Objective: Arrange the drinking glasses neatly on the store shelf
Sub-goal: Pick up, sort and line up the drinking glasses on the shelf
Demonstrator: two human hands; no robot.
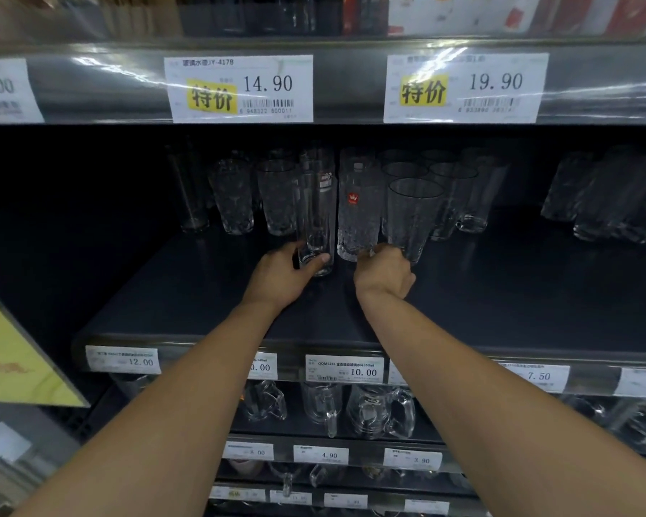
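A dark store shelf [165, 292] carries clear drinking glasses, ranked deep at its middle around a tall textured glass with a red sticker [357, 218], which stands upright. Well apart to the right of the stickered glass stands a separate cluster of glasses [612, 199]. To its left, patterned tumblers [254, 195] line up toward the back of the shelf. Behind it and to the right sit rows of dark-rimmed tumblers [437, 169].

A person's left hand [284, 278] grips the base of a plain straight glass [316, 225] just left of the stickered glass, thumb across the front. The right hand [385, 274] curls round the foot of a wide front tumbler [413, 214] just right of it. Both held glasses are upright at the front of the group.

Above the stickered glass, price tags read 14.90 [239, 87] and 19.90 [467, 87]. Below it a tag reads 10.00 [345, 369], over glass mugs [381, 408] one shelf down. A yellow sign [12, 348] juts in at the far lower left.
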